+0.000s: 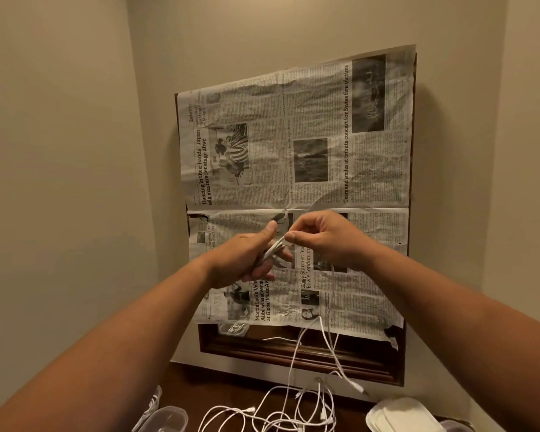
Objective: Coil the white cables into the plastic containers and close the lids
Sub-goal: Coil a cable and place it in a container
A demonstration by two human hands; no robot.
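Observation:
Both hands are raised in front of a newspaper-covered mirror. My left hand [253,257] grips a small bundle of coiled white cable [273,249]. My right hand [321,240] pinches the same cable just beside the bundle; the loose length hangs down from it to the table. A tangle of other white cables [281,413] lies on the dark wooden table [219,388] below. A clear plastic container [166,419] stands open at the bottom left. A stack of white lids [402,414] rests at the bottom right.
Newspaper [296,188] covers a dark-framed mirror on the beige wall. The mirror's bare lower strip reflects a container with a cable [233,328]. Another container's edge [455,425] shows at the bottom right. Walls close in on both sides.

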